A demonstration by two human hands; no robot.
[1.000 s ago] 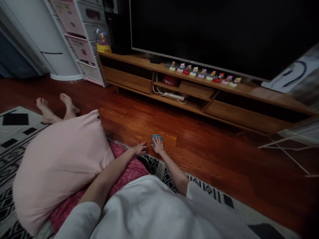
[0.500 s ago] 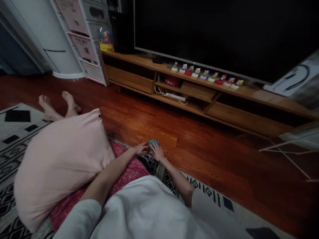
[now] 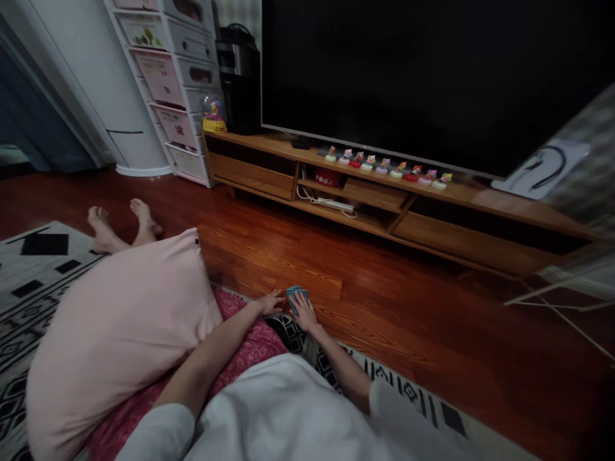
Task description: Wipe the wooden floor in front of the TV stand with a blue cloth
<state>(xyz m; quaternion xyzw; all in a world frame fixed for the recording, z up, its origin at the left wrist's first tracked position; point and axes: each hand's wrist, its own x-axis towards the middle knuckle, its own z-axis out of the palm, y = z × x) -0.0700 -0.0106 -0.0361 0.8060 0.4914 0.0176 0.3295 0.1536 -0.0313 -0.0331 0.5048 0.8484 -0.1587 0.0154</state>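
A small stack of blue cards [image 3: 296,294] lies on the wooden floor [image 3: 394,307] at the rug's edge. My right hand [image 3: 303,310] lies flat on the cards, fingers stretched out. My left hand [image 3: 270,301] rests beside them on the floor, fingers extended, touching nothing else that I can make out. Both forearms reach forward from my white sleeves. A pink pillow [image 3: 115,326] and a red patterned cloth [image 3: 250,333] sit to the left of my arms.
A low wooden TV stand [image 3: 432,205] with a row of small figurines [image 3: 384,166] and a big dark TV [image 3: 423,77] stands ahead. White drawers [image 3: 168,83] stand at back left. Another person's bare feet [image 3: 120,224] lie on the patterned rug [image 3: 29,269]. A wire rack [image 3: 557,288] stands right.
My right hand has drawn the cards a little nearer to the rug. The view has tilted up slightly; my left hand has stayed in place.
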